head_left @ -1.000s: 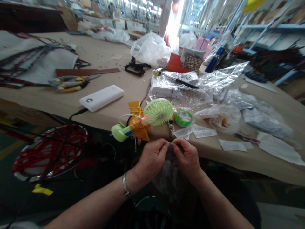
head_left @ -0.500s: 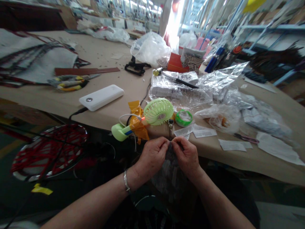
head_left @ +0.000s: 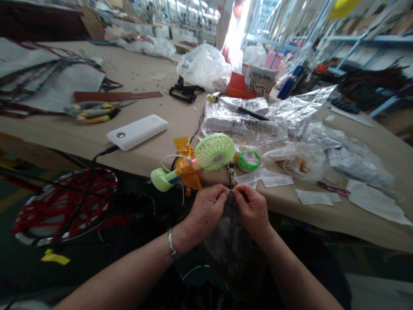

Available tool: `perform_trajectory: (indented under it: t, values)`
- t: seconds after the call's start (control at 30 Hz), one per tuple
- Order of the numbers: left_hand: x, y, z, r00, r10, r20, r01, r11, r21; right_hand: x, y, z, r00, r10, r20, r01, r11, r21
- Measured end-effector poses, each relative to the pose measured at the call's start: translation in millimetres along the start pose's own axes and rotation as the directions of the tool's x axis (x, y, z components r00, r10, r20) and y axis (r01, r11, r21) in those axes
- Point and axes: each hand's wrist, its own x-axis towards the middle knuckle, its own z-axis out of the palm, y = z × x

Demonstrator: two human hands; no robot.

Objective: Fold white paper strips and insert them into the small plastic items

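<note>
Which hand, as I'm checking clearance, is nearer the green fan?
The left hand, just below the green fan in view; the right hand is below and to its right.

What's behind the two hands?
A metal rod, between the green fan on the left and the green tub and paper slips on the right. The left hand and right hand hide most of the small thing they pinch.

Tan table point(head_left: 185, 116) with pliers point(head_left: 98, 113), white power bank point(head_left: 137, 132), paper slips point(head_left: 276, 177).

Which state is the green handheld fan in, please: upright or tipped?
Tipped: the green fan lies sideways across the table edge, its base jutting out.
</note>
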Motion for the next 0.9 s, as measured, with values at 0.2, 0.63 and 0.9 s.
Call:
perform_trajectory:
  t: [0.2,0.63,0.9]
  values:
    - [-7.3,0.7,0.4,1.0,-0.021,0.023,0.023,0.998,-0.062,-5.5,-0.6,-1.1,1.0,0.008,0.012,-0.008,1.0,0.019]
    - [-25.9,-30.7,6.6,0.993,-0.066,0.101,0.067,0.998,-0.006,-5.5,7.4,-36.5,0.929,-0.37,0.034,0.343,0.82,-0.459]
    - [-33.4,-44.0,14.2,0.967,-0.187,0.172,0.16,0.974,0.158,7.3,19.2,-34.2,0.926,-0.352,0.135,0.346,0.649,-0.678]
